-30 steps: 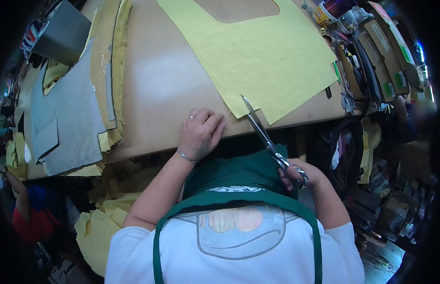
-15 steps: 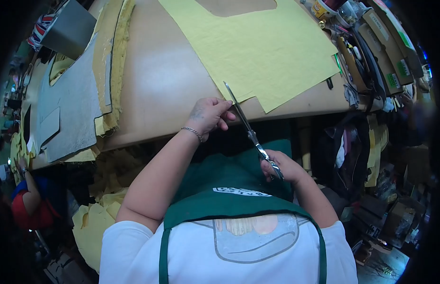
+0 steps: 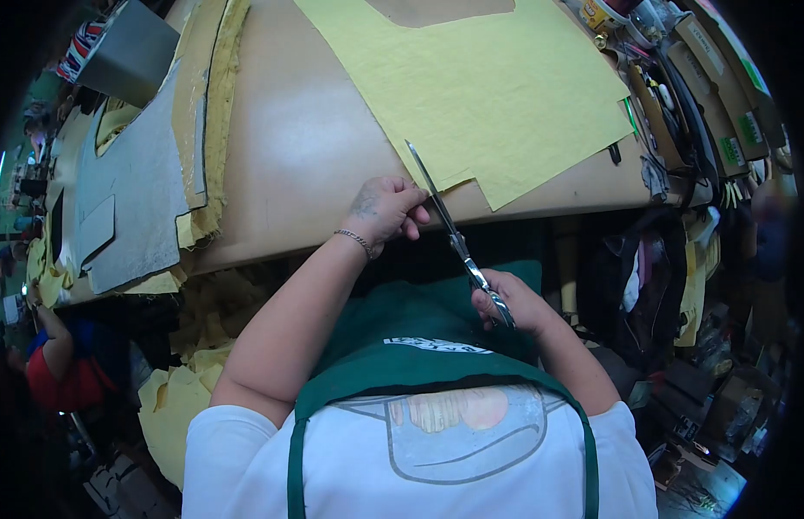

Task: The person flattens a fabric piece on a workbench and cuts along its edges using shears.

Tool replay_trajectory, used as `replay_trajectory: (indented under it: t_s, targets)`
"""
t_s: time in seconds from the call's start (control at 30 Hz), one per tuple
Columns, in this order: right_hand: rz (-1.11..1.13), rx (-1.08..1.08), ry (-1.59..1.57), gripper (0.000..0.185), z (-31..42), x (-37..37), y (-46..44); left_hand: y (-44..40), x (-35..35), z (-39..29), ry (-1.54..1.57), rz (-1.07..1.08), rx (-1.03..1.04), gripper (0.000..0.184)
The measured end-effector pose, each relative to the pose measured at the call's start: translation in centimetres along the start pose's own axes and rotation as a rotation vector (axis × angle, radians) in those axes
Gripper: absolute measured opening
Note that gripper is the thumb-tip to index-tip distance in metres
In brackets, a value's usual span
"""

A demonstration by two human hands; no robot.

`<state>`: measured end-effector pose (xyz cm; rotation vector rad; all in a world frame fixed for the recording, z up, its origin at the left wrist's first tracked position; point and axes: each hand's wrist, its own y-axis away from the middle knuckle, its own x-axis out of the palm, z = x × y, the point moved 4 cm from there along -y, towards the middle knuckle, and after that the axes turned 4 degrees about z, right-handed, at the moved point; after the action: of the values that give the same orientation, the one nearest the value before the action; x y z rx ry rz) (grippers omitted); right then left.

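Observation:
A large yellow sheet, like fabric or thick paper, lies flat with a stepped cut along its near edge. My left hand is closed in a pinch at the sheet's near left corner, beside the blades. A pair of long metal scissors points away from me, its blades crossing that corner and looking nearly closed. My right hand is wrapped around the scissors' handles, just off the table's front edge; some of its fingers are hidden.
On the table, grey and yellow layered pieces lie at left near a grey box. Boxes and tools crowd the right side. Yellow scraps hang below the table. Another person's arm shows at far left.
The view has shifted slightly, with the sheet appearing a little further right. The scissor tip sits slightly further up the sheet. Both hands keep their holds.

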<state>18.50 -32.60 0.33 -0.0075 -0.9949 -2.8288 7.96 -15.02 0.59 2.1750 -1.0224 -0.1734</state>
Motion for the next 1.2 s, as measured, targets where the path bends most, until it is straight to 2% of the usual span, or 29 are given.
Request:
replay_trajectory:
  t_s: [0.47, 0.77, 0.97, 1.2]
  targets:
    - [-0.033, 0.04, -0.066, 0.049, 0.2, -0.3, 0.2, 0.1, -0.1, 0.0, -0.014, -0.02, -0.004, 0.014]
    - [-0.08, 0.142, -0.029, 0.042, 0.8, 0.0, 0.7, 0.0, -0.1, 0.0, -0.007, -0.009, -0.009, 0.014]
    - [-0.119, 0.231, 0.015, 0.045, 1.0, -0.2, 0.8, 0.1, -0.1, -0.1, -0.009, 0.002, -0.018, 0.014]
    - [-0.073, 0.207, 0.039, 0.045, 1.7, -0.2, 1.0, 0.1, -0.2, 0.0, -0.001, 0.012, -0.016, 0.013]
